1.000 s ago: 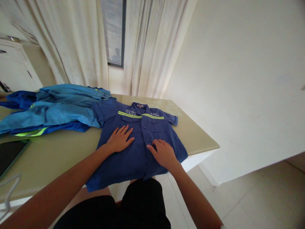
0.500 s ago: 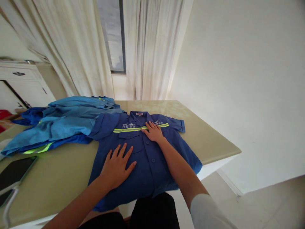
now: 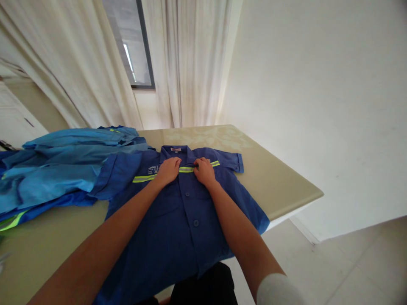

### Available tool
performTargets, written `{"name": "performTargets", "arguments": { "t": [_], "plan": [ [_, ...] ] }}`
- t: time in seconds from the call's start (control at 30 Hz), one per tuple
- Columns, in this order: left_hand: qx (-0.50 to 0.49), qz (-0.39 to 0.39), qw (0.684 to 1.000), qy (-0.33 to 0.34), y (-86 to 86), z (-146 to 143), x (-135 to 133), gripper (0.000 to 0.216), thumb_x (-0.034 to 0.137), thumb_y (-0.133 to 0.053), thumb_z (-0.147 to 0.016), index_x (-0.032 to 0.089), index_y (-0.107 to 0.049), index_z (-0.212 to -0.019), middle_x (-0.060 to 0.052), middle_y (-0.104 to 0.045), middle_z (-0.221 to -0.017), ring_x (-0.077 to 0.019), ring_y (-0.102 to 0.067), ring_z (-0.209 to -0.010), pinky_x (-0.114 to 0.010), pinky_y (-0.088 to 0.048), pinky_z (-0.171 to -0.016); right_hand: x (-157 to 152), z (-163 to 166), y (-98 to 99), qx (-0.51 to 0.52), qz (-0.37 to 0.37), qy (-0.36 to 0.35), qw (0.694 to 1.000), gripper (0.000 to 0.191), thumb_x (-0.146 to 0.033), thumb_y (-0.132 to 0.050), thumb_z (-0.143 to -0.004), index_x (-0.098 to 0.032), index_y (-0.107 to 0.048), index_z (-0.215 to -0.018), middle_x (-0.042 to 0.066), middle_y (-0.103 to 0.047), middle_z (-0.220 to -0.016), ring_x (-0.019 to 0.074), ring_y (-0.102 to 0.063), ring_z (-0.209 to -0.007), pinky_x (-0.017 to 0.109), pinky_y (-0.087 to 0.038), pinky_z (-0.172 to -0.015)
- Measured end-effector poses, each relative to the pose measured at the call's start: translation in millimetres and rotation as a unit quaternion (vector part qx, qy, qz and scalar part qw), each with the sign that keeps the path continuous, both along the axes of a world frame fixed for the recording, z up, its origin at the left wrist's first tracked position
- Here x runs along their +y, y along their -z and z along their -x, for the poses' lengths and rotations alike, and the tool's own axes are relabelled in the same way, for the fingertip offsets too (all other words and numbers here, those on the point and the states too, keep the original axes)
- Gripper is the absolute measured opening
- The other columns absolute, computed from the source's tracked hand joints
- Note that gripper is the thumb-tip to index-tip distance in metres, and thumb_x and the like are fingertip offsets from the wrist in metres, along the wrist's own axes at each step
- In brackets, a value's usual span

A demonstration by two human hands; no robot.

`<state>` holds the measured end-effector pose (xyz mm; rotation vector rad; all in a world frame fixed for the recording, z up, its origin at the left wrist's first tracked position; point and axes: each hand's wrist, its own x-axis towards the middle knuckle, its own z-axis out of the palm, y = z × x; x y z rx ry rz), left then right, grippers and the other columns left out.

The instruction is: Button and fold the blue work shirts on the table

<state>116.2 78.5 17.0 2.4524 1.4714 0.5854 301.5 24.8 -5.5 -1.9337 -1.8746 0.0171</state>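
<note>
A dark blue short-sleeved work shirt lies front up on the table, collar pointing away from me and hem hanging over the near edge. It has a yellow-and-silver reflective stripe across the chest and buttons down the front. My left hand has its fingers curled on the shirt just below the collar's left side. Close by on the right, my right hand pinches the shirt front at the stripe. Some of the lettering on the chest is covered by my hands.
Light blue and bright blue garments are heaped on the left of the table, touching the shirt's left sleeve. Curtains and a window stand behind. A white wall rises on the right.
Both hands lay flat with fingers spread on the shirt. My left hand has moved up to the collar area, and both hands have closed on the shirt front. The view has shifted right.
</note>
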Motion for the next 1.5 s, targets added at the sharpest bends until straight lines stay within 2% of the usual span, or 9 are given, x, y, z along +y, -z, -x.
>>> {"name": "performTargets", "arguments": {
  "t": [0.13, 0.27, 0.37, 0.5, 0.7, 0.83, 0.97, 1.3, 1.5],
  "plan": [
    [-0.021, 0.092, 0.995, 0.014, 4.1, -25.9, 36.4, 0.029, 0.034, -0.056, -0.095, 0.017, -0.079, -0.094, -0.013, -0.08, -0.106, -0.0292, -0.073, -0.102, -0.037, -0.053, -0.092, 1.2, -4.3, -0.8, -0.006, 0.011, 0.016, 1.0, 0.033, -0.008, -0.051, -0.092, -0.022, -0.073, -0.112, 0.009, -0.069, -0.114, 0.0256, -0.059, -0.109, 0.035, -0.045, -0.097],
    [-0.144, 0.202, 0.968, 0.049, 9.6, -41.3, 61.3, 0.024, 0.04, -0.071, -0.082, 0.018, -0.074, -0.072, -0.007, -0.075, -0.078, -0.0241, -0.07, -0.078, -0.032, -0.052, -0.073, -2.9, -1.6, -5.2, -0.011, 0.019, 0.038, 0.999, 0.033, -0.012, -0.05, -0.095, -0.023, -0.072, -0.118, 0.011, -0.068, -0.119, 0.0282, -0.057, -0.113, 0.039, -0.045, -0.097],
    [-0.23, 0.207, 0.951, -0.022, 11.7, -47.0, 80.1, 0.011, 0.029, -0.074, -0.076, 0.018, -0.072, -0.077, -0.003, -0.07, -0.071, -0.0191, -0.065, -0.069, -0.029, -0.05, -0.067, -5.8, 3.8, -8.2, -0.008, -0.014, 0.04, 0.999, 0.042, -0.016, -0.051, -0.095, -0.024, -0.064, -0.134, 0.012, -0.066, -0.127, 0.029, -0.055, -0.117, 0.041, -0.044, -0.101],
    [-0.312, 0.225, 0.92, -0.08, 14.0, -53.8, 100.5, 0.019, 0.027, -0.07, -0.083, 0.016, -0.072, -0.097, -0.004, -0.073, -0.08, -0.0174, -0.066, -0.071, -0.028, -0.052, -0.069, -4.9, 10.0, -4.9, -0.017, -0.014, -0.019, 1.0, 0.043, -0.023, -0.053, -0.098, -0.026, -0.063, -0.14, 0.009, -0.065, -0.129, 0.028, -0.055, -0.12, 0.041, -0.043, -0.104],
    [-0.2, 0.107, 0.973, -0.031, 17.4, -51.7, 111.8, 0.023, 0.023, -0.055, -0.095, 0.017, -0.076, -0.101, -0.01, -0.079, -0.107, -0.0243, -0.07, -0.103, -0.035, -0.051, -0.099, 0.7, 15.5, 2.2, -0.028, 0.023, 0.015, 0.999, 0.029, -0.031, -0.051, -0.103, -0.023, -0.072, -0.122, 0.01, -0.067, -0.125, 0.0277, -0.056, -0.118, 0.041, -0.043, -0.104],
    [-0.063, -0.009, 0.995, -0.082, 7.5, -22.8, 122.3, 0.029, 0.027, -0.059, -0.094, 0.019, -0.074, -0.117, -0.017, -0.072, -0.128, -0.0355, -0.062, -0.124, -0.052, -0.044, -0.111, 0.1, 19.2, -3.0, -0.001, -0.003, 0.016, 1.0, 0.04, -0.038, -0.043, -0.109, -0.023, -0.06, -0.142, 0.012, -0.065, -0.133, 0.0273, -0.057, -0.12, 0.04, -0.042, -0.108],
    [0.078, -0.02, 0.986, -0.149, 2.5, 1.8, 123.5, 0.021, 0.032, -0.065, -0.089, 0.02, -0.076, -0.103, -0.019, -0.072, -0.12, -0.0453, -0.055, -0.127, -0.066, -0.041, -0.106, -2.3, 21.9, -1.2, -0.021, 0.015, -0.06, 0.998, 0.048, -0.052, -0.044, -0.109, -0.029, -0.058, -0.148, 0.008, -0.06, -0.147, 0.0276, -0.052, -0.132, 0.042, -0.039, -0.114],
    [-0.095, -0.096, 0.98, -0.148, 15.4, -1.4, 117.1, 0.035, 0.027, -0.049, -0.098, 0.017, -0.067, -0.126, -0.019, -0.063, -0.132, -0.0347, -0.055, -0.128, -0.051, -0.045, -0.112, -4.1, 26.0, 7.3, -0.041, 0.043, -0.054, 0.997, 0.056, -0.06, -0.042, -0.108, -0.03, -0.054, -0.154, 0.004, -0.053, -0.16, 0.0302, -0.047, -0.14, 0.047, -0.036, -0.118],
    [-0.18, -0.097, 0.977, -0.063, -35.3, -8.7, 115.7, 0.037, 0.026, -0.044, -0.099, 0.018, -0.063, -0.13, -0.013, -0.067, -0.129, -0.024, -0.065, -0.115, -0.04, -0.05, -0.106, -2.8, 23.8, 8.7, -0.039, 0.039, -0.056, 0.997, 0.059, -0.062, -0.045, -0.106, -0.031, -0.052, -0.156, 0.003, -0.051, -0.162, 0.0309, -0.047, -0.14, 0.048, -0.037, -0.117]
  ]
}}
